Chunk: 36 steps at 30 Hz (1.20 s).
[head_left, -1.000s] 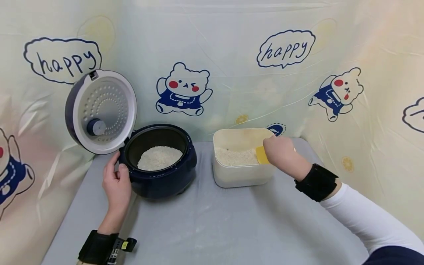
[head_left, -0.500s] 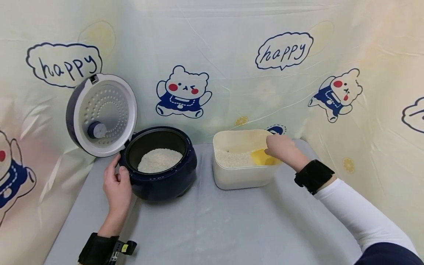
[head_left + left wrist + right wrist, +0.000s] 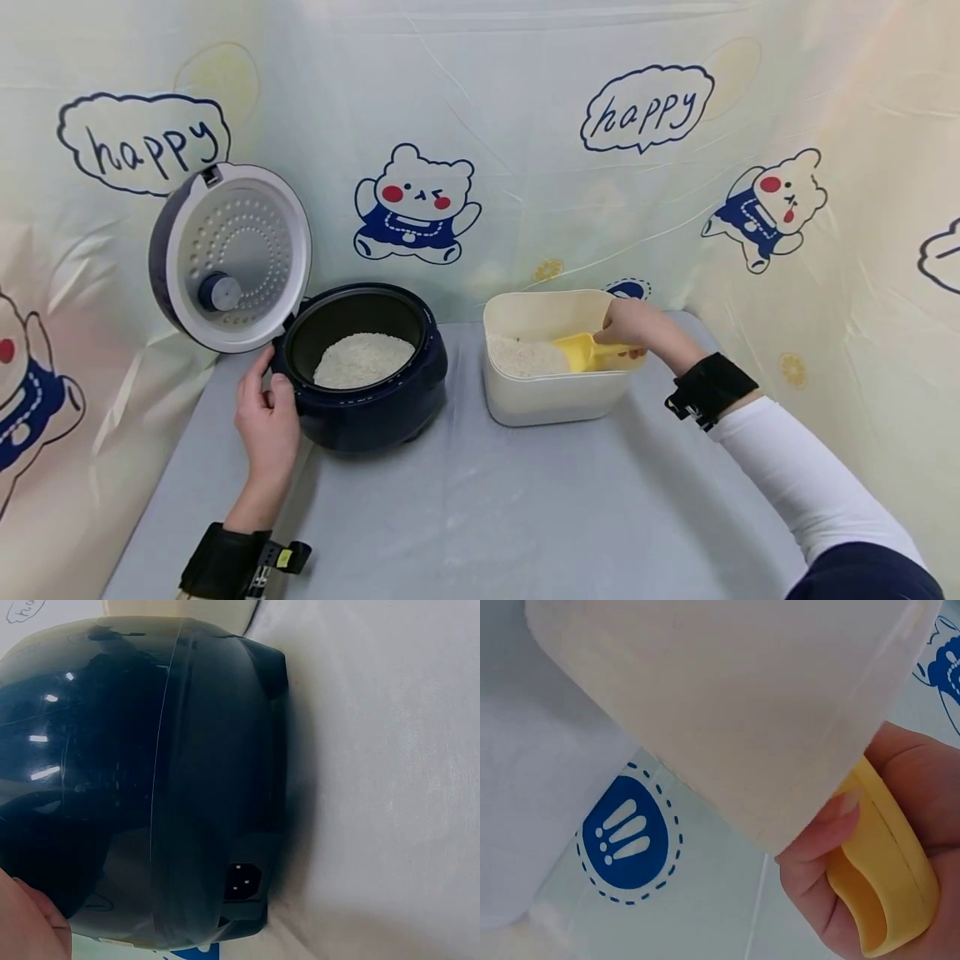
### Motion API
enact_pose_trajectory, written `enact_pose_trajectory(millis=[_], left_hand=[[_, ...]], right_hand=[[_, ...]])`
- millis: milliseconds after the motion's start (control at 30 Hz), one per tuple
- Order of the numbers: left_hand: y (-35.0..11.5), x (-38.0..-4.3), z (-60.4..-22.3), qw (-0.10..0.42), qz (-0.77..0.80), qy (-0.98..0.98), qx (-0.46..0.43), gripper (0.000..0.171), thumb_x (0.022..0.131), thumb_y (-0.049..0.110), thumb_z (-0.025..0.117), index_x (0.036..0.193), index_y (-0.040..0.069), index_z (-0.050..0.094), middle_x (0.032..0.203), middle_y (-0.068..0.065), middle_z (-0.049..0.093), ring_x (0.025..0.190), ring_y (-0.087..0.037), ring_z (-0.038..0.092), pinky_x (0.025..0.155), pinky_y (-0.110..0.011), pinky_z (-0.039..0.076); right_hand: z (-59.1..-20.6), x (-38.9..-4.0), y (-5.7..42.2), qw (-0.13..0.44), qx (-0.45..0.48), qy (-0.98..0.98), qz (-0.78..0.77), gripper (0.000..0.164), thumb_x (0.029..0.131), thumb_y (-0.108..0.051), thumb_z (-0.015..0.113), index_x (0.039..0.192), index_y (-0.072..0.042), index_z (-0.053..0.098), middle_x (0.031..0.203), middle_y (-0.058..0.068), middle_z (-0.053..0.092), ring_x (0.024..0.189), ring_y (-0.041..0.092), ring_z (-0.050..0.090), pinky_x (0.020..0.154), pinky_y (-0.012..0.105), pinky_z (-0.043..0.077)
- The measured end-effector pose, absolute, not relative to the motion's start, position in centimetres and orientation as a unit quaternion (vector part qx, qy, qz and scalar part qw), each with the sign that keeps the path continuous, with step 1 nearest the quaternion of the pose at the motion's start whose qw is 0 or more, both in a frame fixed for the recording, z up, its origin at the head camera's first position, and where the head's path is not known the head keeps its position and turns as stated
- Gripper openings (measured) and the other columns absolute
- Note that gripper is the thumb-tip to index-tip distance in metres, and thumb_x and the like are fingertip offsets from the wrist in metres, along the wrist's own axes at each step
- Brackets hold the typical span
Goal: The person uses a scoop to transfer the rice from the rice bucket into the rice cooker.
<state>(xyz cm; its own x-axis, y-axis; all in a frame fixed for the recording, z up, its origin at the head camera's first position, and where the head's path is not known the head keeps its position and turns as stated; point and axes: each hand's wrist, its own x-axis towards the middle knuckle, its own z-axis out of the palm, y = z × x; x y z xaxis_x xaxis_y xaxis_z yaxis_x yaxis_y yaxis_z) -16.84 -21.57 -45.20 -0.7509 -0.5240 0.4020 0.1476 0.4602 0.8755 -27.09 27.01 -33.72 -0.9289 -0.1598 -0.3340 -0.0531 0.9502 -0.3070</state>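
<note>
In the head view my right hand (image 3: 637, 327) grips the handle of a yellow scoop (image 3: 581, 350). The scoop's bowl dips into the rice (image 3: 525, 357) inside a cream plastic container (image 3: 555, 404). The right wrist view has the scoop's handle (image 3: 889, 862) between thumb and fingers, beside the container wall (image 3: 727, 697). My left hand (image 3: 268, 425) rests against the left side of a dark blue rice cooker (image 3: 371, 417), its fingers not wrapped round anything. White rice (image 3: 363, 360) lies in the cooker's pot. Only part of the left hand (image 3: 34, 922) enters the left wrist view.
The cooker's lid (image 3: 240, 250) stands raised at the left, close to the left fingertips. A grey cloth (image 3: 480, 517) covers the table. A printed curtain (image 3: 525, 167) hangs behind. A power socket (image 3: 244, 881) shows low on the cooker's side in the left wrist view.
The right hand has turned the scoop and pushed its bowl leftward into the container's rice, so more of the yellow bowl and handle shows. The left hand stays on the cooker.
</note>
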Motion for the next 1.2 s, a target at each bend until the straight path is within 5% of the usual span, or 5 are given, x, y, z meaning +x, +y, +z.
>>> enact_pose_trajectory(millis=[267, 500, 800, 1200], left_hand=[[-21.5, -16.9, -45.2, 0.331, -0.506, -0.788, 0.118, 0.046, 0.108, 0.019, 0.044, 0.152, 0.017, 0.056, 0.127, 0.008, 0.051, 0.066, -0.006, 0.035, 0.067, -0.022, 0.031], [-21.5, -16.9, -45.3, 0.335, -0.503, -0.788, 0.117, 0.046, 0.108, 0.018, 0.044, 0.152, 0.016, 0.056, 0.125, 0.010, 0.051, 0.066, -0.006, 0.035, 0.068, -0.023, 0.031], [-21.5, -17.0, -45.2, 0.335, -0.503, -0.788, 0.118, 0.046, 0.108, 0.020, 0.043, 0.152, 0.019, 0.056, 0.127, 0.008, 0.052, 0.065, -0.007, 0.036, 0.068, -0.023, 0.032], [-21.4, -17.0, -45.3, 0.336, -0.504, -0.787, 0.121, 0.046, 0.108, 0.018, 0.043, 0.152, 0.018, 0.056, 0.126, 0.009, 0.051, 0.066, -0.007, 0.035, 0.068, -0.023, 0.032]], right_hand=[[-34.5, -27.9, 27.4, 0.210, -0.072, 0.951, -0.217, 0.030, 0.099, -0.027, 0.068, 0.079, -0.006, 0.073, 0.064, 0.000, 0.055, 0.054, 0.016, 0.056, 0.054, 0.027, 0.048], [-35.1, -28.0, 27.4, 0.232, -0.092, 0.926, -0.282, 0.031, 0.101, -0.024, 0.067, 0.084, 0.000, 0.077, 0.063, 0.000, 0.056, 0.051, 0.014, 0.052, 0.053, 0.026, 0.044], [-35.8, -28.0, 27.3, 0.221, -0.107, 0.921, -0.301, 0.037, 0.102, -0.024, 0.068, 0.072, -0.002, 0.071, 0.061, 0.000, 0.056, 0.050, 0.013, 0.051, 0.052, 0.026, 0.044], [-36.0, -27.8, 26.8, 0.234, -0.117, 0.910, -0.322, 0.036, 0.102, -0.029, 0.068, 0.081, -0.001, 0.076, 0.061, -0.001, 0.053, 0.054, 0.014, 0.053, 0.057, 0.025, 0.044]])
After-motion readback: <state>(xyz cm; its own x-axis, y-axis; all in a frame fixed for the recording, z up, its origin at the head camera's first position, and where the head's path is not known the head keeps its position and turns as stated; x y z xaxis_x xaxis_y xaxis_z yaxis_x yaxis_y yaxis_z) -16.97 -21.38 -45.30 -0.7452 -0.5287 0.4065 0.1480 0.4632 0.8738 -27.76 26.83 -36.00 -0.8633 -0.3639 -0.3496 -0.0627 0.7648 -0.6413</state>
